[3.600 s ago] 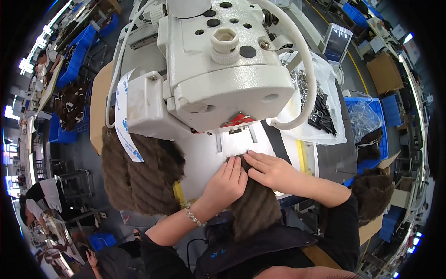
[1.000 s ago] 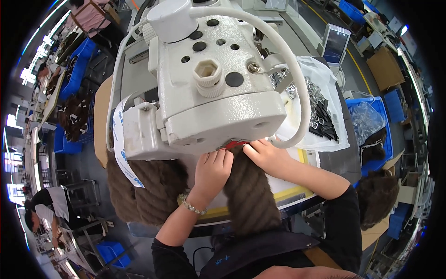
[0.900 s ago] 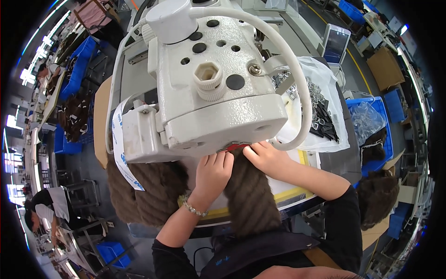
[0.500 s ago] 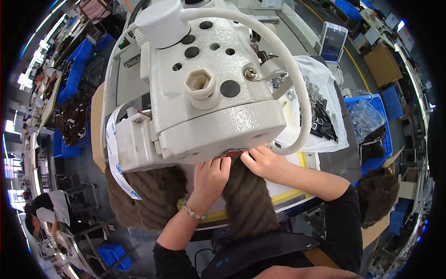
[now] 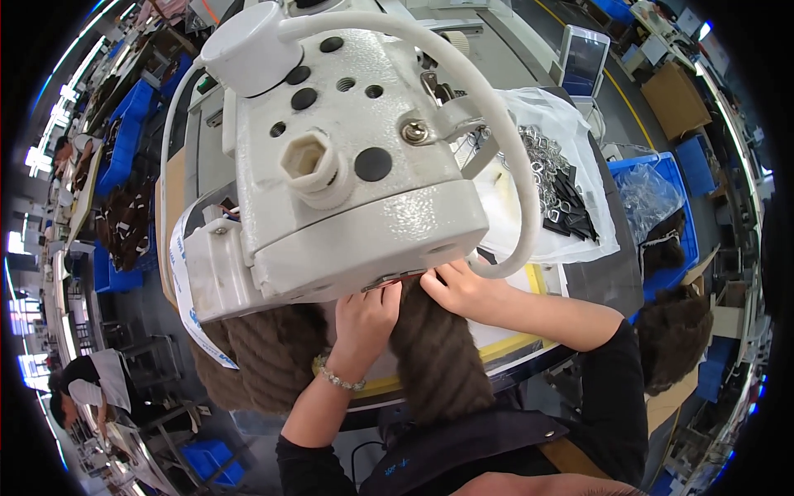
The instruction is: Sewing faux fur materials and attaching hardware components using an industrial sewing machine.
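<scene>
Head view: your left hand (image 5: 364, 324) and right hand (image 5: 461, 288) sit apart, flanking the brown fur strip (image 5: 440, 360) at the lower centre of the frame. The white machine (image 5: 368, 227) hides its far end and the tips of your left hand; whether either hand grips, I cannot tell. The lower-left fur pile (image 5: 260, 360) is partly covered.

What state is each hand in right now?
Left hand: at the brown furry strip, partly hidden; grip unclear.
Right hand: at the strip; grip unclear.
</scene>
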`<action>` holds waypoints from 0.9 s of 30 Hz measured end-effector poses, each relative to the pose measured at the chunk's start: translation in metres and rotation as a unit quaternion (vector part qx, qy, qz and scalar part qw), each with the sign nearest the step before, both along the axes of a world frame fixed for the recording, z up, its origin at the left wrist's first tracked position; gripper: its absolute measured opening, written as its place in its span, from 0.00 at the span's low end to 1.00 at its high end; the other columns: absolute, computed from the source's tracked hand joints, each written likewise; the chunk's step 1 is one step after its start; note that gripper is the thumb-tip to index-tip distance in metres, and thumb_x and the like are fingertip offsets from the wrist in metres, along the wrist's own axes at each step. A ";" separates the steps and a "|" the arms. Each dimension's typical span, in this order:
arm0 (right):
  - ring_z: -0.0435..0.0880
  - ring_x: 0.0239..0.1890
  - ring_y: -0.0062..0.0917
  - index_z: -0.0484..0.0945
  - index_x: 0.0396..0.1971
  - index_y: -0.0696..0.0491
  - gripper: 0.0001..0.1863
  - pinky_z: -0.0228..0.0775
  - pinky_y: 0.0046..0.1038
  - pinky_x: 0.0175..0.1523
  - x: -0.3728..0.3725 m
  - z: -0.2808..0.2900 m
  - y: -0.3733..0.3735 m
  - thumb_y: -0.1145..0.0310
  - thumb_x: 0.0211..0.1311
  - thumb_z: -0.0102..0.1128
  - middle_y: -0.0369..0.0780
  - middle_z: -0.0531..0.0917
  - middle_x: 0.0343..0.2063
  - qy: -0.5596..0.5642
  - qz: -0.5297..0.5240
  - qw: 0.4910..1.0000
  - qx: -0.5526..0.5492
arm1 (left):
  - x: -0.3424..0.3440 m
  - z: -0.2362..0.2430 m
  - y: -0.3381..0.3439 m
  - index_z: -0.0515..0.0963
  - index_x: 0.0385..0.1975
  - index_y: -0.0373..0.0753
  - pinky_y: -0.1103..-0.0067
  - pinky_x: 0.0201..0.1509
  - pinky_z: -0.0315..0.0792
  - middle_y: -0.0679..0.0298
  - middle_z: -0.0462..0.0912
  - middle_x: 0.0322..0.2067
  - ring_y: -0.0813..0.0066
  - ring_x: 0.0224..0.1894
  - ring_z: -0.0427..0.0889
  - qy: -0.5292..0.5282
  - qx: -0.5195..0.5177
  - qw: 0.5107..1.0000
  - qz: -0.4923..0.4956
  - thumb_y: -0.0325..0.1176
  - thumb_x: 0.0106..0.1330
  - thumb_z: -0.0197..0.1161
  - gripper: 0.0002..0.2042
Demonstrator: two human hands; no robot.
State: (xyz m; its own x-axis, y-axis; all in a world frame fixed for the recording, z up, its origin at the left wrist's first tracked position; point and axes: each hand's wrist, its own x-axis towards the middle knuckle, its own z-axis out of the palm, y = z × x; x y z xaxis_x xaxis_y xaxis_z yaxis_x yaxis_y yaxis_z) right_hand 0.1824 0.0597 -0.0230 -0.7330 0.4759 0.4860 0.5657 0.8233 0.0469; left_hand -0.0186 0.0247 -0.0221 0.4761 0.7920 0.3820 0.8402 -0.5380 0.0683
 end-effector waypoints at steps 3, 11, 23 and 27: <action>0.76 0.25 0.30 0.72 0.23 0.54 0.08 0.71 0.29 0.39 0.002 -0.004 0.001 0.72 0.40 0.61 0.37 0.70 0.16 0.003 0.002 1.000 0.022 | 0.001 -0.001 0.001 0.78 0.35 0.36 0.74 0.45 0.70 0.63 0.78 0.31 0.69 0.38 0.79 -0.006 0.016 1.000 0.000 0.25 0.56 0.60 0.08; 0.77 0.27 0.30 0.76 0.26 0.54 0.06 0.69 0.29 0.37 0.002 -0.005 0.001 0.73 0.45 0.62 0.37 0.73 0.18 0.018 0.001 1.000 0.015 | 0.003 0.001 0.004 0.78 0.33 0.37 0.75 0.45 0.69 0.65 0.78 0.29 0.72 0.37 0.79 -0.001 0.038 0.999 0.004 0.26 0.57 0.62 0.05; 0.79 0.31 0.34 0.69 0.21 0.56 0.08 0.72 0.32 0.42 -0.001 0.001 0.002 0.77 0.38 0.59 0.42 0.76 0.22 0.032 0.003 0.999 -0.010 | 0.001 -0.005 0.005 0.78 0.26 0.42 0.75 0.44 0.73 0.68 0.80 0.26 0.73 0.31 0.79 0.023 0.056 0.998 0.021 0.28 0.56 0.61 0.01; 0.80 0.32 0.34 0.70 0.22 0.57 0.07 0.73 0.32 0.42 0.001 0.001 -0.001 0.77 0.41 0.59 0.44 0.78 0.26 0.008 -0.005 1.000 -0.021 | 0.000 -0.004 0.002 0.77 0.34 0.38 0.76 0.45 0.68 0.66 0.80 0.29 0.73 0.35 0.80 0.037 0.008 0.999 0.025 0.28 0.56 0.60 0.07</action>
